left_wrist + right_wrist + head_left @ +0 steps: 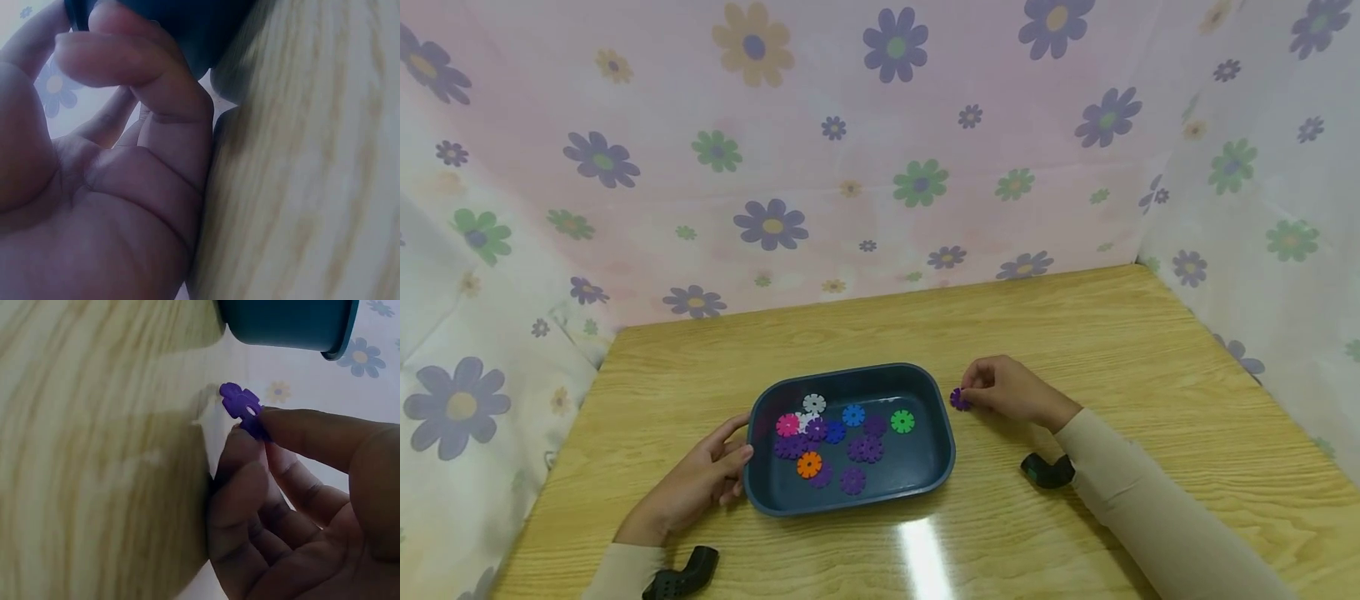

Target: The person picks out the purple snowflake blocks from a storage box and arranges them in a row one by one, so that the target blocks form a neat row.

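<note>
We see right hand point(1011, 390) pinching notched purple disc point(958, 399) between thumb and fingers, just outside dark blue tray point(919, 458), off its right end, near tabletop point(1075, 333). Left hand point(696, 482) at tray's left end, fingers bent; whether they clasp rim, we cannot tell. Inside tray, we see green disc point(902, 421) apart at right, orange disc point(808, 465) overlapping purple one, pink disc point(787, 425) at left.
</note>
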Tool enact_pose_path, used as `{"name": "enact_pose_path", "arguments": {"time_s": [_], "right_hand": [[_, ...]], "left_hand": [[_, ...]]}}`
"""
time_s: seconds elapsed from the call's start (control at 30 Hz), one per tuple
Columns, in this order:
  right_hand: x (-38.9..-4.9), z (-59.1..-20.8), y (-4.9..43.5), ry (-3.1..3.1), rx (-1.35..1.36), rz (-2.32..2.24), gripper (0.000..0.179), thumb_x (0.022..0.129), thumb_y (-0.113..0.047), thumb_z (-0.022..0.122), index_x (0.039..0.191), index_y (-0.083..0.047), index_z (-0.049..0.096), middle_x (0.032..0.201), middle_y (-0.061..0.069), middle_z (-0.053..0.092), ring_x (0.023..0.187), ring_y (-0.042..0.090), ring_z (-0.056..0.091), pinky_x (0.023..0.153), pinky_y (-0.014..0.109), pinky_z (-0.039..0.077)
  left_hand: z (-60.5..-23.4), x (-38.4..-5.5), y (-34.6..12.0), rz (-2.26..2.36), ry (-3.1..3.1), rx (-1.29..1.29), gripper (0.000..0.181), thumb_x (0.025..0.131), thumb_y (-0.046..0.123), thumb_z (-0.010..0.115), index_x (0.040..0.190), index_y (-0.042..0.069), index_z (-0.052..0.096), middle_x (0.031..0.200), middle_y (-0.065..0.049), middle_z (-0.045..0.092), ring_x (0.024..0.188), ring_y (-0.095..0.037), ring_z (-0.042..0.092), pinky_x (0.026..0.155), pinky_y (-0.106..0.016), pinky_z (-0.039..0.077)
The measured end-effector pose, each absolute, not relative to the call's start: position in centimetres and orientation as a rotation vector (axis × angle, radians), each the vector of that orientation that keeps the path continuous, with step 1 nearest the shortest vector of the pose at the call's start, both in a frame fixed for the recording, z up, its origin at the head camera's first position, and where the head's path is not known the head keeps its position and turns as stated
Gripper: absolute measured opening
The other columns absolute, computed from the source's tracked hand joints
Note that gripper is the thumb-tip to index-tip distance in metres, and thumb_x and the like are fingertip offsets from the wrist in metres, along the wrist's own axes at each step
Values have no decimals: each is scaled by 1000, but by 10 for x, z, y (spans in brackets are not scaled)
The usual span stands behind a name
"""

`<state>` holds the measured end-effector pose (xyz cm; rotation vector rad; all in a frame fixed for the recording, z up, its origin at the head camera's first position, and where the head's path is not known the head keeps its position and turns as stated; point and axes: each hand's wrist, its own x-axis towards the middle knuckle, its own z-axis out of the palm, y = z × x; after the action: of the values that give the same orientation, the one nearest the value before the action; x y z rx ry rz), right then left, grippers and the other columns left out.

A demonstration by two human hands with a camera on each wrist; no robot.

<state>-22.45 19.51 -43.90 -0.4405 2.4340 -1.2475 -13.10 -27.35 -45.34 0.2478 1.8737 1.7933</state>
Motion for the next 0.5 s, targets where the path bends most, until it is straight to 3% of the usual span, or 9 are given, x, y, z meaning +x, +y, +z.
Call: {"name": "enact_pose_path", "arguments": {"time_s": [0.5], "right_hand": [[-223,-440,190,2556,-446,-1157,5,92,-12,71,92,-7,69,82,4,67,67,15,60,57,27,54]], "left_hand": [[-450,-130,-272,1799,1897,253,59,109,21,42,157,6,12,87,6,57,63,-5,51,52,-19,42]]}}
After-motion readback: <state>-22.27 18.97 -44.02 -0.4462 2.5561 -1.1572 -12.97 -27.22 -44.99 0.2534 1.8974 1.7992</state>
